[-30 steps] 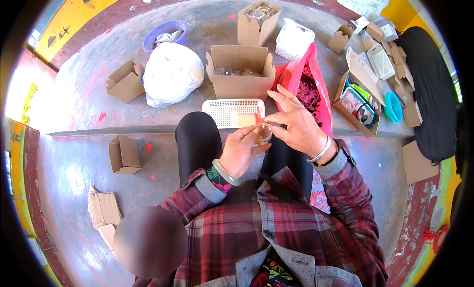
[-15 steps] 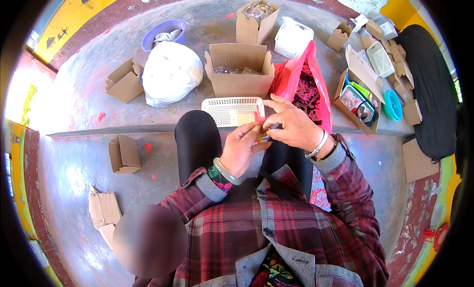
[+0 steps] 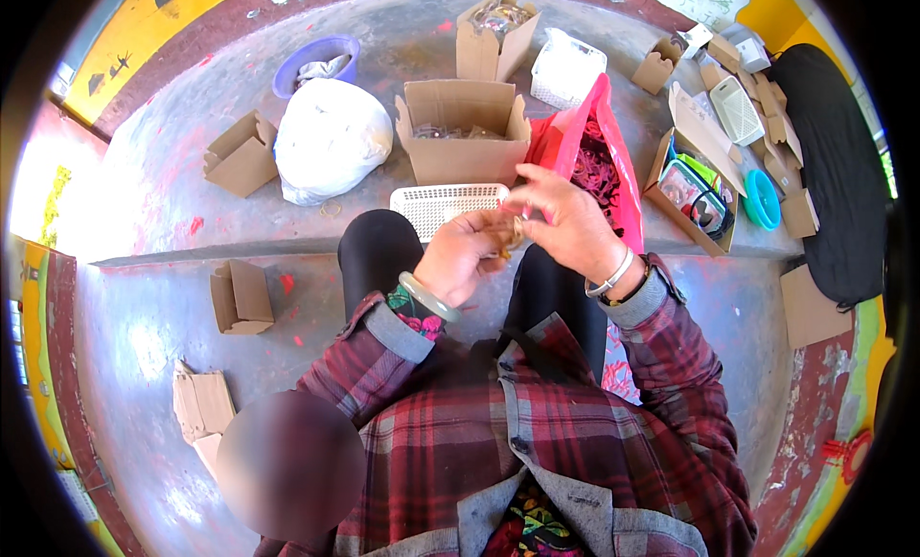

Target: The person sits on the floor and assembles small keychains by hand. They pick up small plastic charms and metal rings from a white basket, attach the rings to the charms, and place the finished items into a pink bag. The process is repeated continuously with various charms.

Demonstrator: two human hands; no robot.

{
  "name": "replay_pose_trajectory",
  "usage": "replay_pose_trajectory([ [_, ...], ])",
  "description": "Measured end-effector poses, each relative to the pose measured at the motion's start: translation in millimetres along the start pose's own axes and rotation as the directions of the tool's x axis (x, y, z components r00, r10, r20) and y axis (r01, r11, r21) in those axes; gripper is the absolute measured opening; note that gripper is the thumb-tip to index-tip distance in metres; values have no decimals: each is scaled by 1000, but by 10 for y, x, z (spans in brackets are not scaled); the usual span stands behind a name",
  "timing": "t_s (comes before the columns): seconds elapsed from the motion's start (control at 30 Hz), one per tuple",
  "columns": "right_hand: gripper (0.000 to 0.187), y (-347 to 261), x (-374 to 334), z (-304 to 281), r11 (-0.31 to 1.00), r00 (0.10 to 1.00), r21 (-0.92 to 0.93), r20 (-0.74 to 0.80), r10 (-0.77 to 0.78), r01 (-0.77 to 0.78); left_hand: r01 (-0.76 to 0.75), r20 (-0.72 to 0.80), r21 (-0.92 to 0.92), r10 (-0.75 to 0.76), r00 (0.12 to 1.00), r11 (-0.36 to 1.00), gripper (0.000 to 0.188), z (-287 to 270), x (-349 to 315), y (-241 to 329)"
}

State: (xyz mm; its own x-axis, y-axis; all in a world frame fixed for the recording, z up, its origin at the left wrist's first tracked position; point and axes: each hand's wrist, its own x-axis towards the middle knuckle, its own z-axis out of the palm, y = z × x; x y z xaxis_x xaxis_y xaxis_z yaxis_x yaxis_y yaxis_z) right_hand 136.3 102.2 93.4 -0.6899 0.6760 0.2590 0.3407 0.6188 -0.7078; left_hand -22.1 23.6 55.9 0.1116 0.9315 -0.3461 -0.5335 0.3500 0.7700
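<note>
My left hand (image 3: 458, 258) and my right hand (image 3: 567, 229) meet in front of my knees, fingertips pinched close together. Between them is a small yellowish, loop-like piece (image 3: 517, 233), partly covered by the fingers and too small to name. Just beyond the fingers, a shallow white perforated basket (image 3: 431, 208) rests on the raised concrete ledge, its near right part hidden by my hands. Past the basket stands an open cardboard box (image 3: 470, 160) with clear plastic-looking packets inside. At the right, by my right hand, a pink-red bag (image 3: 625, 195) holds a heap of dark and pink strands.
A stuffed white bag (image 3: 331, 140), a purple basin (image 3: 287, 76) and a small open carton (image 3: 240, 159) stand at the left. Farther right are a carton of odds and ends (image 3: 661, 178), a turquoise basket (image 3: 762, 200) and a long black bundle (image 3: 832, 174).
Both hands have lifted slightly and drawn closer together around the small piece. The tan and red piece seen beside the fingers before is now mostly out of sight.
</note>
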Motion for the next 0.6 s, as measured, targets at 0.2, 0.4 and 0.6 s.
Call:
replay_pose_trajectory([
  [0.2,22,237,-16,35,923,964,281,24,266,-262,-61,-32,-246,54,998,967,26,-110,117,126],
  [0.4,26,299,-104,272,809,924,453,110,366,-374,-76,-35,-252,69,997,965,26,-83,136,0],
  [0.6,18,300,-167,301,702,922,622,87,377,-346,-65,-52,-245,54,997,967,24,8,101,0],
])
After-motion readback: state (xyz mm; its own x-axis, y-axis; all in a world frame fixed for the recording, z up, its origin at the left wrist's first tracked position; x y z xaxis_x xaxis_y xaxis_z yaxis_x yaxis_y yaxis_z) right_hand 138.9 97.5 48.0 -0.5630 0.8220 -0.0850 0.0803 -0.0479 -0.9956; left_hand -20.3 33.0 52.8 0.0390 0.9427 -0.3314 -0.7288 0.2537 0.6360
